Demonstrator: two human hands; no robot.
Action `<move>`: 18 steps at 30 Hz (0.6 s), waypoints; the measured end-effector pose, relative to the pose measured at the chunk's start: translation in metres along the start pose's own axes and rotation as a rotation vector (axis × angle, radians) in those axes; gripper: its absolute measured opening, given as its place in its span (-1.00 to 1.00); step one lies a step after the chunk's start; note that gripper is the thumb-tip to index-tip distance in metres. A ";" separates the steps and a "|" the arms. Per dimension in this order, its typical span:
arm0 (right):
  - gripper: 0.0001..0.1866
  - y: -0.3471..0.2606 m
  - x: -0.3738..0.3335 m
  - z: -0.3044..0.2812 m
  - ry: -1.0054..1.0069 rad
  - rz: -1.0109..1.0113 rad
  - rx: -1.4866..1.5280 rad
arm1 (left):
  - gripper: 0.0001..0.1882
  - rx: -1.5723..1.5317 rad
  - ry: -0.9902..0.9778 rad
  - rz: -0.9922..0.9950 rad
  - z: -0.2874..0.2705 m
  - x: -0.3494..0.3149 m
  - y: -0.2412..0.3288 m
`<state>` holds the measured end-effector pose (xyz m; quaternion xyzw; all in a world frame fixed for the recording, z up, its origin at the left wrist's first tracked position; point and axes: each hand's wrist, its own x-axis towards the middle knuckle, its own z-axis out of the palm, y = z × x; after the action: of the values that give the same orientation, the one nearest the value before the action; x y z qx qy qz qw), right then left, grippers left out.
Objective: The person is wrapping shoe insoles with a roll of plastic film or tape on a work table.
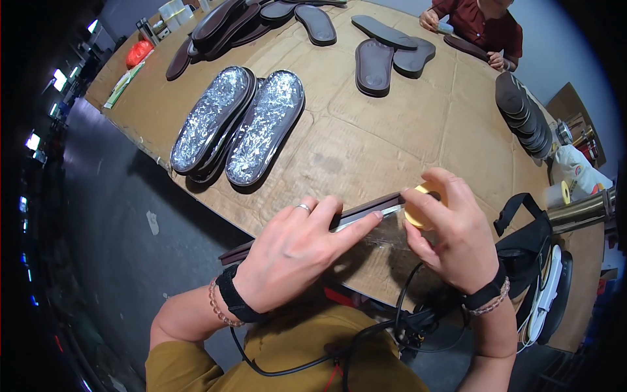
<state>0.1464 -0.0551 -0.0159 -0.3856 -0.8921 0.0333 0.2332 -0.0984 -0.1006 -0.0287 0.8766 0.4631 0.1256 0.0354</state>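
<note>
Near the front edge of the table, my left hand [290,251] grips a dark brown shoe sole [371,207] turned on its edge. Its index finger is stretched along the sole's pale side, the tip pressing there. My right hand [460,235] holds a roll of clear tape [417,215] with a yellow core, between thumb and fingers, right at the sole's far end. A clear film of tape seems to hang between the roll and the sole. Most of the sole is hidden behind my left hand. Beyond it stand two stacks of soles [264,130] with shiny, crinkled clear wrapping on top.
Loose soles [373,68] lie farther back, with a dark pile [222,29] at the far left. A stack of soles [522,117] is at the right, near a white power strip [545,287] and black strap [522,209]. Another person [480,29] sits across the cardboard-covered table [366,140].
</note>
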 end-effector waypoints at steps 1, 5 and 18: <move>-0.64 0.000 0.001 -0.001 0.014 0.056 0.076 | -0.40 0.008 0.020 -0.009 0.000 -0.001 0.000; -0.60 0.003 0.002 -0.005 0.093 0.178 0.205 | -0.38 0.049 0.103 -0.017 0.003 -0.004 -0.001; -0.69 -0.002 0.014 -0.003 0.284 0.200 0.104 | -0.36 0.049 0.270 -0.044 0.005 -0.010 -0.004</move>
<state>0.1388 -0.0470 -0.0074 -0.4606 -0.8045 0.0479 0.3721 -0.1058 -0.1061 -0.0361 0.8421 0.4856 0.2301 -0.0459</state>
